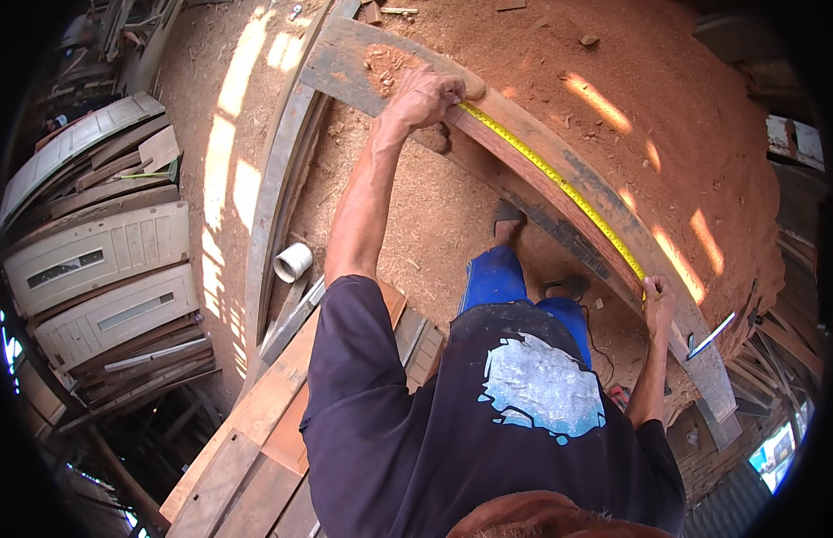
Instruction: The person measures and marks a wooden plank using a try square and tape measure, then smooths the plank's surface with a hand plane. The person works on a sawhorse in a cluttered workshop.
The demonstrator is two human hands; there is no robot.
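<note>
Two arms reach forward, the right arm (649, 386) kept nearer the body, the left arm (358, 211) stretched farther out. The right hand (658, 300) is closed, its fingers pinching one end of a yellow measuring tape (569, 186). The tape runs taut between the hands, along a reddish wooden piece (533, 172) on the weathered tabletop (345, 58). The left hand (425, 97), knuckles up and fingers curled shut, grips the other end. Just right of the right hand lies a square (714, 334); well left of the left hand, pale panels (103, 247) are stacked.
</note>
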